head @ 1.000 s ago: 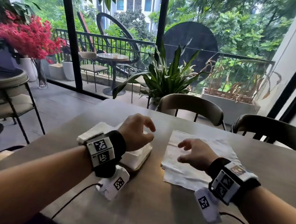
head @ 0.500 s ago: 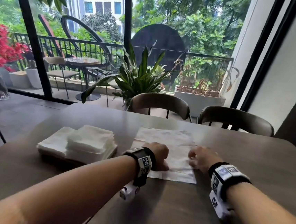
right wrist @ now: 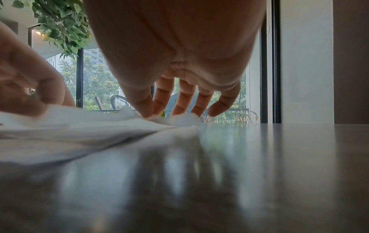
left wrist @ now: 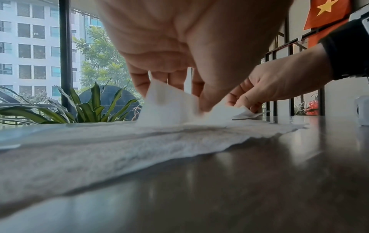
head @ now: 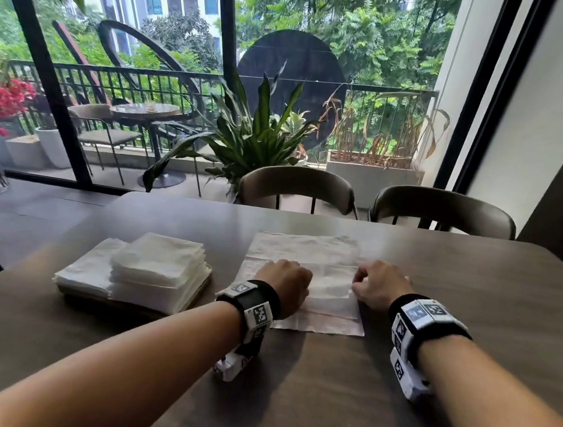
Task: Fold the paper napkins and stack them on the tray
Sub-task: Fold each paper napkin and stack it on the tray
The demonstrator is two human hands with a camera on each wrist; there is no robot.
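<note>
A white paper napkin (head: 306,246) lies spread on the dark table, in front of me. My left hand (head: 286,277) and right hand (head: 378,283) each pinch its near part, one at each side, and a flap is raised and turned towards the far side. In the left wrist view the left hand (left wrist: 175,97) holds a lifted white edge (left wrist: 167,107). The right wrist view shows the right hand (right wrist: 159,113) with its fingertips on a lifted corner (right wrist: 183,119). A stack of folded napkins (head: 160,262) sits on the tray (head: 203,285) at my left.
Flat napkins (head: 85,268) lie on the tray's left half. Two chairs (head: 298,187) stand at the table's far edge, with a potted plant (head: 256,142) and a glass wall behind. Bare table (head: 472,283) extends to the right.
My left hand left the stack on the tray and moved right onto the spread napkin. Both hands took hold of the napkin and raised a flap of it.
</note>
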